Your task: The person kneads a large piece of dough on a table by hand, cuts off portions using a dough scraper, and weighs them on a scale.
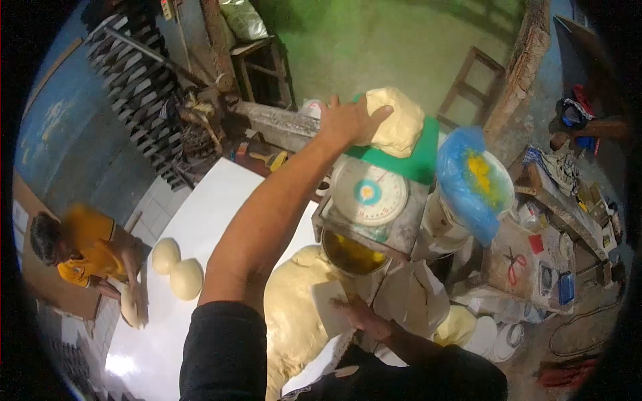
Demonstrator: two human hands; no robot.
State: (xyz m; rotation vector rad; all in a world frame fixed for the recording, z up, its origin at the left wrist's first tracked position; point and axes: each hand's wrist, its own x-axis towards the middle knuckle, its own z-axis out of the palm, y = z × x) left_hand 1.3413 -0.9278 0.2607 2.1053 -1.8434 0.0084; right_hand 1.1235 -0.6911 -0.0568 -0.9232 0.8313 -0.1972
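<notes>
A lump of pale yellow dough point(400, 127) rests on the green pan point(420, 160) of a dial scale point(370, 194). My left hand point(349, 122) reaches over to it, fingers spread, the thumb touching the lump's left side. Low in front of me, my right hand point(361, 314) is closed on a flat white dough scraper point(330, 307). The scraper's blade lies against the right side of a big mass of yellow dough point(294, 307) on the white table point(221, 220). My left forearm hides part of the table.
Two round dough balls point(180, 271) sit left of my arm. A co-worker point(90, 250) at the table's left edge handles another dough piece point(130, 306). Right of the scale stands a bucket point(498, 180) with a blue plastic bag point(461, 177); red scissors point(515, 266) lie farther right.
</notes>
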